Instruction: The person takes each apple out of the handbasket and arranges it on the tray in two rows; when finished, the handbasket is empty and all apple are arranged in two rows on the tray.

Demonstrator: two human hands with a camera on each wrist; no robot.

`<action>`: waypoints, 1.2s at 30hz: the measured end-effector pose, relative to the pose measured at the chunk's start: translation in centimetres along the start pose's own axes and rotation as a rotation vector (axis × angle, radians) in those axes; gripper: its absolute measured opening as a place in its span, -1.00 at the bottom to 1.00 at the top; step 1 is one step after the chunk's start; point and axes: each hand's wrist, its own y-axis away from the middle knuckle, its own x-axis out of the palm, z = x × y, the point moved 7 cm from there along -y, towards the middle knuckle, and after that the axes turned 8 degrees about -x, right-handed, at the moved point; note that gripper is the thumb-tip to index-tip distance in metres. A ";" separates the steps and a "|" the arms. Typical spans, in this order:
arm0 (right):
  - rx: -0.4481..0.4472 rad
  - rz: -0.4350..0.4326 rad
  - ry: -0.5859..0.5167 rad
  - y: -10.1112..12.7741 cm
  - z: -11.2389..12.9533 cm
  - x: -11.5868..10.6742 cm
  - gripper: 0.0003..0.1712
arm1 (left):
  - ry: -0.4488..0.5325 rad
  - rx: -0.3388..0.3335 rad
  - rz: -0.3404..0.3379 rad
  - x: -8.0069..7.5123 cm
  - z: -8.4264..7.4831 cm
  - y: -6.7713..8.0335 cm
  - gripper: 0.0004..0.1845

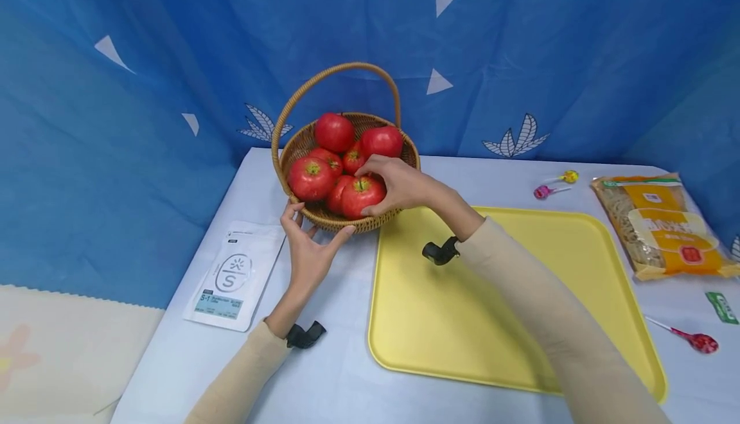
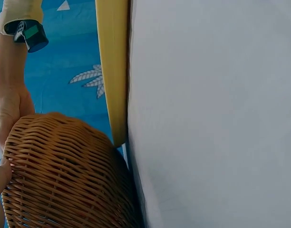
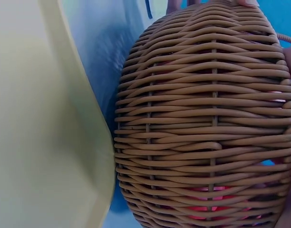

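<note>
White pouch (image 1: pixel 236 276) reads "S-1" near wicker basket (image 3: pixel 202 118).

The white table (image 1: pixel 341 379) bears basket (image 1: pixel 370 223), tray (image 1: pixel 439 321), pouch (image 1: pixel 236 276), orange packet (image 1: pixel 665 228), lollipops (image 1: pixel 541 192).

A high overview and two low, sideways close-ups share one round brown wicker basket (image 2: pixel 64 171).
The head view faces forward and down from the near side, taking in the flat yellow rectangular tray (image 1: pixel 451 321) at right and the white-covered table (image 1: pixel 341 372). Both wrist views face the basket's outer wall up close, each also catching the tray's edge.
</note>
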 end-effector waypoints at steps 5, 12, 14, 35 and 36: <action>-0.005 -0.137 -0.029 1.0 0.9 -1.8 -0.23 | -0.026 -0.034 -0.010 0.0 0.1 0.1 -0.08; -0.072 -0.351 -0.025 5.1 2.9 -5.7 -0.17 | -0.011 -0.012 -0.005 0.2 0.0 0.2 -0.07; -0.082 -0.398 0.004 6.8 3.0 -6.3 -0.14 | -0.004 -0.003 -0.005 0.1 0.0 0.2 -0.06; 0.140 -0.230 -0.071 15.5 -2.5 1.8 -0.15 | -0.030 -0.031 -0.019 0.0 0.0 0.6 -0.07; 0.143 -0.224 -0.073 15.6 -2.5 2.0 -0.15 | -0.027 -0.029 -0.016 0.0 -0.1 0.5 -0.07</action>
